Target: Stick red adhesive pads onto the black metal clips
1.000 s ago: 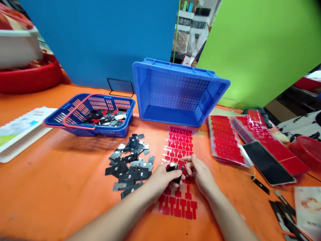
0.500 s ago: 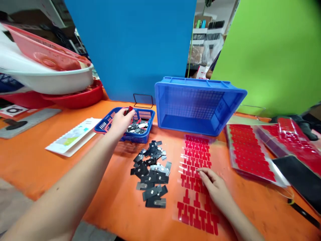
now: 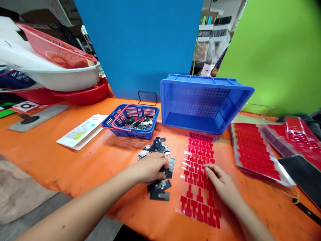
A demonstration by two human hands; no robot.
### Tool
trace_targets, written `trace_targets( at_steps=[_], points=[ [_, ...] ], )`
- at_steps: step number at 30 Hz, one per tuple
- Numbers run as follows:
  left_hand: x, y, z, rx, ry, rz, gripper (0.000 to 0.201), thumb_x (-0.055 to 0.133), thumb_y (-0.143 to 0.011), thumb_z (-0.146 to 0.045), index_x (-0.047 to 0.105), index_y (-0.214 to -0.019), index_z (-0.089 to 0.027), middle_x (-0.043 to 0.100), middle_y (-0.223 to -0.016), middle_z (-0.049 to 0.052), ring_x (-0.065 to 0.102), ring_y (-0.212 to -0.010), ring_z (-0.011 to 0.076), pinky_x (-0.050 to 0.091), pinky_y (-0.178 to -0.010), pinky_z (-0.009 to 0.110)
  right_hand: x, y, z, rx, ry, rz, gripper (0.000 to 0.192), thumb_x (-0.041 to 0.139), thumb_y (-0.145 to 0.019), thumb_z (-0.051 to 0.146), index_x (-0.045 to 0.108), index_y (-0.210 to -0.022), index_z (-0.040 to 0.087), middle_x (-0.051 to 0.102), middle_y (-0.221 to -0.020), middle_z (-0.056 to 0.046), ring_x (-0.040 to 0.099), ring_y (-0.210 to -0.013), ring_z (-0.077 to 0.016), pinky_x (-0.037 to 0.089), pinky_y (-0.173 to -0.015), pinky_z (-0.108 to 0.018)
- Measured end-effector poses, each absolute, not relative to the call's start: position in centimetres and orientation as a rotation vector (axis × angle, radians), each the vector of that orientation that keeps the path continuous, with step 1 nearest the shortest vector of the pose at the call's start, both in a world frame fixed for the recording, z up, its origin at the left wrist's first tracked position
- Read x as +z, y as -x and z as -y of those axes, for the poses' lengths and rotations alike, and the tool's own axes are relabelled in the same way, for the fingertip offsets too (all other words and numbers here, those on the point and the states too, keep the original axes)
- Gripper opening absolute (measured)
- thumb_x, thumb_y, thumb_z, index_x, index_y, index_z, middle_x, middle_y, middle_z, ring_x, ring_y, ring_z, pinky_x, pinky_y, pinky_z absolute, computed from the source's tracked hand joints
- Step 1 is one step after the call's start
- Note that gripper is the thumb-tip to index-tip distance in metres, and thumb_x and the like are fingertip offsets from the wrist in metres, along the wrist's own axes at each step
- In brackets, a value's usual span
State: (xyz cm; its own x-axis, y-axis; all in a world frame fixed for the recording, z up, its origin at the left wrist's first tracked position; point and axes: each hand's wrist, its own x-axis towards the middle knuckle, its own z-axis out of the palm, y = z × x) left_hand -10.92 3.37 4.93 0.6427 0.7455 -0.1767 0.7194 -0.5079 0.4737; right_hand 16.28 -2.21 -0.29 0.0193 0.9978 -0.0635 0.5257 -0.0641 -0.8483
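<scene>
My left hand (image 3: pixel 154 165) is down on the pile of black and silver metal clips (image 3: pixel 160 190), fingers curled round a black clip (image 3: pixel 167 172) at the right of the pile. The palm hides part of the heap. On a clear sheet of red T-shaped stickers (image 3: pixel 198 212) rests my right hand (image 3: pixel 223 182). Its thumb and forefinger are close together at the sheet's right side, and what lies between the tips is too small to make out. A blue basket (image 3: pixel 140 134) with a pink handle stands behind the pile, holding clips, some with red on them.
A large blue crate (image 3: pixel 190 122) lies on its side at the back. More red sheets (image 3: pixel 253 150), a dark phone-like slab (image 3: pixel 301 174) and a black-handled tool (image 3: pixel 308 212) are at right. A white folded card (image 3: pixel 80 134) and stacked basins (image 3: pixel 75 80) stand left.
My left hand has come from over the blue basket back to the clip pile; the red-and-dark piece it held is no longer in it. My right hand stays on the sheet. The view has shifted slightly.
</scene>
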Motion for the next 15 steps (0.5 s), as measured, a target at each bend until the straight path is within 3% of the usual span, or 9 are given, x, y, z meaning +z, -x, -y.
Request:
trace_targets(
  at_steps=[4,8,15],
  points=[
    [3.8,10.8,-4.1,0.028,-2.32,-1.165,0.019,0.065,-0.058,-0.029,0.058,-0.073,-0.021,0.056,-0.08,0.001,0.049,-0.077,0.0184,0.031,-0.061,0.024,-0.2,-16.5,2.2,0.92,1.654,1.631,0.03,0.044,-0.078,0.046,0.06,-0.09,0.023,0.064,-0.093,-0.005,0.058,-0.086,-0.0236,0.044,-0.074,-0.034],
    [4.1,10.2,-4.8,0.195,-2.186,-1.227,0.012,0.057,-0.065,-0.029,0.054,-0.061,-0.019,0.054,-0.063,-0.001,0.047,-0.061,0.0137,0.029,-0.055,0.023,0.4,-16.5,2.4,0.894,1.646,1.693,0.028,0.043,-0.08,0.042,0.06,-0.09,0.023,0.064,-0.093,-0.005,0.058,-0.086,-0.0231,0.044,-0.074,-0.034],
    [4.1,6.2,-3.9,0.838,-1.16,-1.048,0.024,0.053,-0.073,-0.027,0.055,-0.095,-0.018,0.054,-0.078,0.001,0.051,-0.068,0.0108,0.038,-0.063,0.022,1.9,-14.6,3.8,0.764,1.529,2.13,0.025,0.047,-0.08,0.034,0.057,-0.101,0.025,0.059,-0.103,-0.006,0.052,-0.096,-0.0227,0.04,-0.083,-0.038]
  ],
)
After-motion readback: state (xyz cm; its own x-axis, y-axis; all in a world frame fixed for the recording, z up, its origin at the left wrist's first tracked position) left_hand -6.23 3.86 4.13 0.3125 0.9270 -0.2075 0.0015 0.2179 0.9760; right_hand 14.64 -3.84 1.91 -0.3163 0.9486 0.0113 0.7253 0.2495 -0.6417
